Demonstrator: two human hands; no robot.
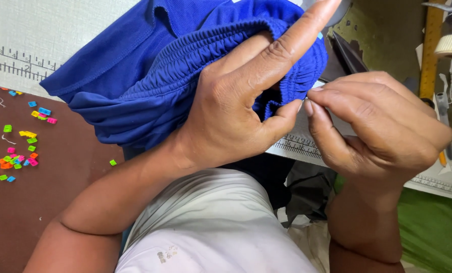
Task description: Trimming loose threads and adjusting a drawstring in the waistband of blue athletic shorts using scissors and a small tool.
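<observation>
From my remote seat: left hand (236,108) is clenched on the blue garment (150,76), thumb and lower fingers pinching the gathered elastic waistband (226,43) at its edge, index finger stuck out straight toward the top of the frame. Right hand (375,124) sits just beside it, fingertips pressed together in a fine pinch right at the waistband edge. Looks like a thread end or a tiny tag is caught there, but it's too small to tell what, so I can't say for sure what it's grasping. Garment is bunched up on the white worktable (44,30) w/ a printed ruler scale, draped over the left hand & partly hanging toward the person's lap. To my eye the step in hand is fine work on the waistband seam. To do it well, I'd keep the left pinch firm & close to the spot so the fabric stays taut, hold the elastic flat rather than scrunched, and let the right fingertips work in short, straight pulls along the seam, not across it, so the gathers don't distort. Loose bits nearby: small coloured plastic pieces (18,151) scattered on the brown surface at left, well apart from both hands; a yellow ruler (429,45) & a brush at top right.
</observation>
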